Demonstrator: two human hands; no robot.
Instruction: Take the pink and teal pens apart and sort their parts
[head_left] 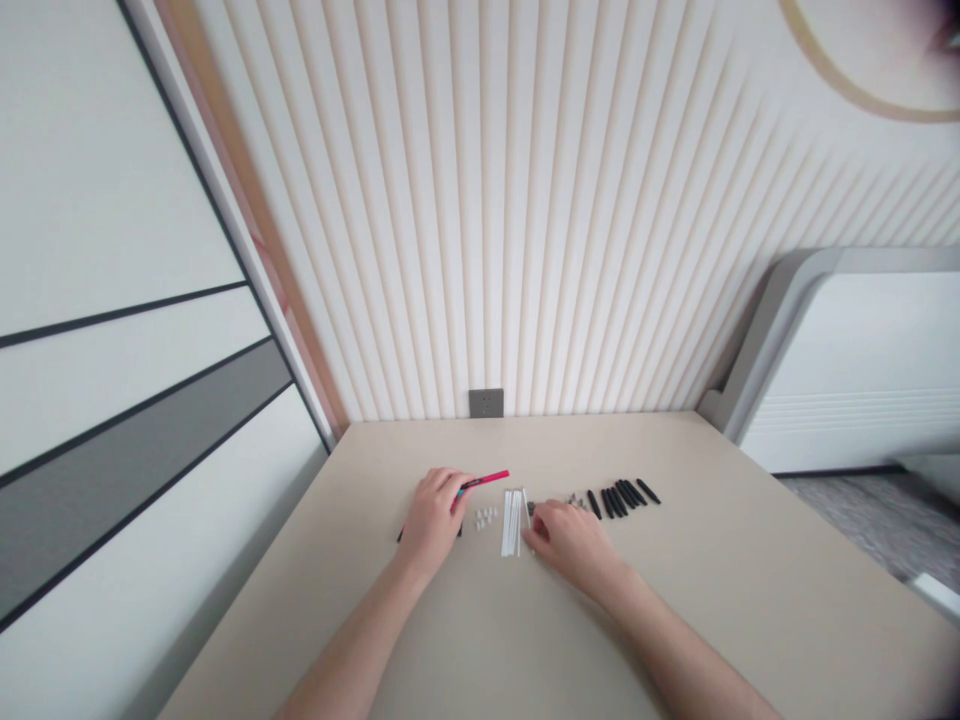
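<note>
My left hand (430, 512) is closed around a slim pen-like piece (491, 477), bright pink-red toward its far end and dark nearer my fingers. Dark items show partly from under that hand. My right hand (571, 540) is closed, its thumb and fingertips at a thin white stick (526, 508) that stands slightly apart from a row of similar white sticks (511, 525). Several small white pieces (485, 517) lie between the left hand and the row. Beyond the right hand are small greyish pieces (576, 500), partly hidden by it.
Several black pen-shaped barrels (621, 498) lie side by side to the right on the beige table (480, 640). A dark wall socket (486, 403) is set in the ribbed wall behind. A white cabinet stands left; a padded grey-white headboard (847, 350) is at the right.
</note>
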